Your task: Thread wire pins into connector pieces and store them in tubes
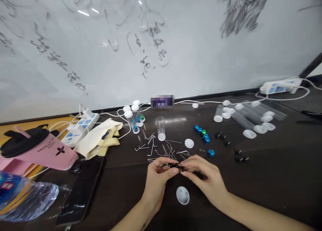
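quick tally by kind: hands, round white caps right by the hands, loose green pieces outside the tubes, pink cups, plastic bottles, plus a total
Hands: 2, left hand and right hand
White caps right by the hands: 2
Loose green piece: 1
Pink cup: 1
Plastic bottle: 1
Total: 7

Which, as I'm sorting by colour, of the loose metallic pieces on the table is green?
The green piece sits mid-row, between blue pieces; every other loose one is blue.
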Action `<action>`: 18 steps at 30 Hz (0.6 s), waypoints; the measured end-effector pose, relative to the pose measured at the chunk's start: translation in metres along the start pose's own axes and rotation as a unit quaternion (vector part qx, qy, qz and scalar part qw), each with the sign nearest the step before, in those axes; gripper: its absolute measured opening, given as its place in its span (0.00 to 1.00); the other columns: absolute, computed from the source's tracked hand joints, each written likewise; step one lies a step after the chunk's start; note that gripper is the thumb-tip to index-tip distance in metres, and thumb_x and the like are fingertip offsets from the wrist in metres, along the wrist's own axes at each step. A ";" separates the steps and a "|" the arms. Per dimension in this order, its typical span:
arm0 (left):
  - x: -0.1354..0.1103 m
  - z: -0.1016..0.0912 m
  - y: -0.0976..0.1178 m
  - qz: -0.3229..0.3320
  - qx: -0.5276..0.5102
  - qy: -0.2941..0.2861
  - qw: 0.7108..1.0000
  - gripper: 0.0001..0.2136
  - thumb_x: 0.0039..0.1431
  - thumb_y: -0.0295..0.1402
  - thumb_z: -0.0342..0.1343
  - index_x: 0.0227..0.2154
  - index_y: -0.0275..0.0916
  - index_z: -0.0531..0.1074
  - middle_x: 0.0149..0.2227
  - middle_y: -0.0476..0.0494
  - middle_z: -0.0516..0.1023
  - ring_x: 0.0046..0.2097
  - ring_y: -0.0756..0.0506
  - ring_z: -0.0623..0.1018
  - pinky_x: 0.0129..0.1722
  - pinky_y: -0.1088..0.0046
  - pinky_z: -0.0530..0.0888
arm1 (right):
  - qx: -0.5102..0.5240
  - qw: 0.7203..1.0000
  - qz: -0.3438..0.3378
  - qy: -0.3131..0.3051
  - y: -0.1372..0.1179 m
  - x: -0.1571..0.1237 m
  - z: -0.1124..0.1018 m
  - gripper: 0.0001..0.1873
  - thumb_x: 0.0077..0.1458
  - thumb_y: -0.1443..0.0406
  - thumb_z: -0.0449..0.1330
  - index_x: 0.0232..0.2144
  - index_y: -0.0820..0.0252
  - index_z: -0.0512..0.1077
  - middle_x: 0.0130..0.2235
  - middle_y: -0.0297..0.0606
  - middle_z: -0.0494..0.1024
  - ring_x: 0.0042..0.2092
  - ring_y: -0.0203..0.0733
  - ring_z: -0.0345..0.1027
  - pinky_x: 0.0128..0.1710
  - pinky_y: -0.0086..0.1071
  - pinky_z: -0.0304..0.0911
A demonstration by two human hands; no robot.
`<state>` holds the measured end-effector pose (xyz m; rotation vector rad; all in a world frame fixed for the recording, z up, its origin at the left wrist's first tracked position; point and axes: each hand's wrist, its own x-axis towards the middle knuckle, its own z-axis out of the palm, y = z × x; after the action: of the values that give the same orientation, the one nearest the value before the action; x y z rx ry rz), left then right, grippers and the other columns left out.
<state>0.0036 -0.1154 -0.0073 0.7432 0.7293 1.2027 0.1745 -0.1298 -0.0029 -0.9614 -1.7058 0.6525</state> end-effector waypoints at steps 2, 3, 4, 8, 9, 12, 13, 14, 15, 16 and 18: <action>0.000 0.000 -0.001 0.002 0.000 -0.001 1.000 0.10 0.42 0.24 0.70 0.30 0.38 0.79 0.33 0.46 0.83 0.35 0.48 0.80 0.42 0.74 0.76 | 0.006 1.000 0.004 0.001 0.000 0.000 0.000 0.08 0.56 0.71 0.63 0.38 0.55 0.76 0.37 0.38 0.78 0.36 0.40 0.75 0.34 0.31 0.73; 0.000 0.000 -0.001 0.003 0.000 -0.002 1.000 0.10 0.42 0.24 0.70 0.30 0.38 0.79 0.33 0.46 0.83 0.36 0.48 0.80 0.42 0.73 0.75 | 0.007 1.000 0.005 0.001 0.000 0.001 0.000 0.08 0.56 0.71 0.63 0.38 0.55 0.76 0.37 0.38 0.78 0.36 0.40 0.75 0.34 0.31 0.73; 0.000 0.000 -0.001 0.004 0.001 -0.002 1.000 0.10 0.42 0.24 0.70 0.30 0.38 0.79 0.33 0.45 0.83 0.36 0.48 0.80 0.42 0.73 0.75 | 0.007 1.000 0.006 0.002 -0.001 0.001 -0.001 0.07 0.56 0.71 0.63 0.38 0.55 0.77 0.37 0.38 0.78 0.36 0.40 0.75 0.34 0.31 0.72; 0.000 0.000 0.000 0.012 0.009 -0.003 1.000 0.10 0.42 0.24 0.70 0.30 0.38 0.79 0.33 0.46 0.83 0.35 0.48 0.80 0.41 0.73 0.75 | 0.010 1.000 0.009 0.005 -0.001 0.002 -0.001 0.06 0.55 0.70 0.64 0.36 0.55 0.78 0.36 0.38 0.79 0.37 0.41 0.75 0.34 0.32 0.72; 0.000 0.001 0.000 0.014 0.012 -0.003 1.000 0.10 0.43 0.24 0.70 0.30 0.38 0.79 0.33 0.46 0.83 0.35 0.48 0.80 0.40 0.74 0.75 | 0.011 1.000 0.011 0.005 0.000 0.002 -0.001 0.06 0.55 0.70 0.64 0.36 0.55 0.78 0.35 0.37 0.79 0.36 0.41 0.75 0.34 0.31 0.72; -0.002 0.002 0.002 0.020 0.023 0.001 1.000 0.09 0.43 0.24 0.70 0.30 0.39 0.79 0.32 0.47 0.83 0.35 0.49 0.80 0.39 0.75 0.75 | 0.020 0.999 0.026 0.008 0.000 0.000 0.001 0.07 0.54 0.70 0.65 0.37 0.56 0.77 0.34 0.36 0.78 0.33 0.39 0.75 0.32 0.29 0.73; -0.003 0.003 0.002 0.021 0.026 0.002 0.999 0.09 0.43 0.24 0.70 0.30 0.39 0.79 0.32 0.46 0.83 0.35 0.49 0.80 0.39 0.75 0.75 | 0.025 0.999 0.033 0.008 0.000 -0.001 0.001 0.08 0.54 0.70 0.65 0.38 0.56 0.77 0.34 0.35 0.78 0.32 0.38 0.76 0.32 0.29 0.73; -0.003 0.003 0.001 0.023 0.029 0.004 0.999 0.09 0.44 0.25 0.70 0.30 0.39 0.79 0.32 0.46 0.83 0.35 0.49 0.80 0.39 0.75 0.75 | 0.030 0.999 0.039 0.007 0.000 -0.001 0.001 0.08 0.54 0.70 0.65 0.38 0.56 0.76 0.34 0.35 0.78 0.32 0.38 0.76 0.32 0.28 0.74; -0.004 0.004 0.001 0.025 0.031 0.008 0.999 0.09 0.44 0.25 0.69 0.30 0.38 0.79 0.32 0.46 0.83 0.35 0.48 0.80 0.39 0.75 0.75 | 0.035 0.998 0.045 0.005 0.001 -0.002 0.001 0.08 0.55 0.69 0.65 0.39 0.56 0.75 0.34 0.35 0.78 0.32 0.38 0.77 0.33 0.28 0.75; -0.004 0.004 0.001 0.026 0.031 0.012 0.999 0.09 0.44 0.25 0.69 0.30 0.38 0.79 0.32 0.46 0.83 0.35 0.48 0.80 0.39 0.74 0.75 | 0.040 0.998 0.049 0.000 0.001 -0.003 0.002 0.08 0.55 0.69 0.64 0.39 0.56 0.75 0.34 0.35 0.78 0.32 0.38 0.77 0.33 0.28 0.75; -0.004 0.004 0.000 0.028 0.029 0.019 0.999 0.09 0.44 0.26 0.69 0.30 0.38 0.79 0.32 0.46 0.83 0.34 0.48 0.80 0.39 0.74 0.75 | 0.048 0.997 0.055 -0.010 0.002 -0.004 0.002 0.06 0.57 0.68 0.62 0.39 0.57 0.75 0.35 0.36 0.78 0.31 0.38 0.78 0.31 0.28 0.76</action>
<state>0.0063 -0.1202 -0.0048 0.7957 0.7828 1.2539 0.1740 -0.1318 -0.0072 -0.9896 -1.6321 0.8104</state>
